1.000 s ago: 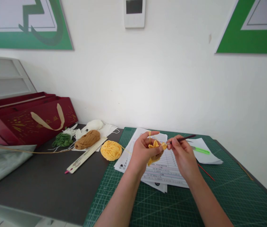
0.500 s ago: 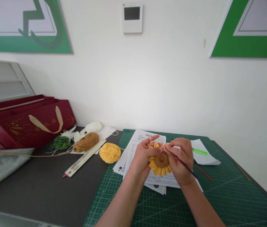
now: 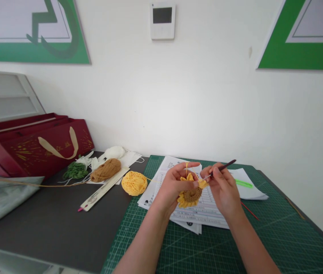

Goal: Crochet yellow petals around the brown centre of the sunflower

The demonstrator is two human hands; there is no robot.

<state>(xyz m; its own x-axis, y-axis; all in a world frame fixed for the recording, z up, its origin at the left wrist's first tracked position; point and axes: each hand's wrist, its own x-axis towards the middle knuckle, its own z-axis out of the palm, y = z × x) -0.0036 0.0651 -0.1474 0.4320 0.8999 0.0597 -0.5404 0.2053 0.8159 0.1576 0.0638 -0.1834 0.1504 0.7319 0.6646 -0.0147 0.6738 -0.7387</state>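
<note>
A crocheted flower [image 3: 192,194] with yellow petals and a brown centre is pinched in my left hand [image 3: 170,186]. Yellow yarn loops over the raised index finger of that hand. My right hand [image 3: 221,186] grips a dark-handled crochet hook [image 3: 226,165], its handle pointing up to the right and its metal shaft reaching the petals at the flower's upper right edge. A strand runs left to a yellow yarn ball [image 3: 134,183]. Printed sheets [image 3: 213,213] lie beneath both hands.
Brown yarn [image 3: 106,170], green yarn [image 3: 75,170] and a ruler [image 3: 104,191] lie left on the dark table. Behind them stands a red bag [image 3: 44,146]. On the green mat [image 3: 278,236] are a red needle-like stick [image 3: 250,211] and a bright green item [image 3: 243,183] on paper.
The hook's handle has swung from pointing down-right to pointing up-right as my right hand turned. The flower has tilted and shifted slightly left. The view has moved a little.
</note>
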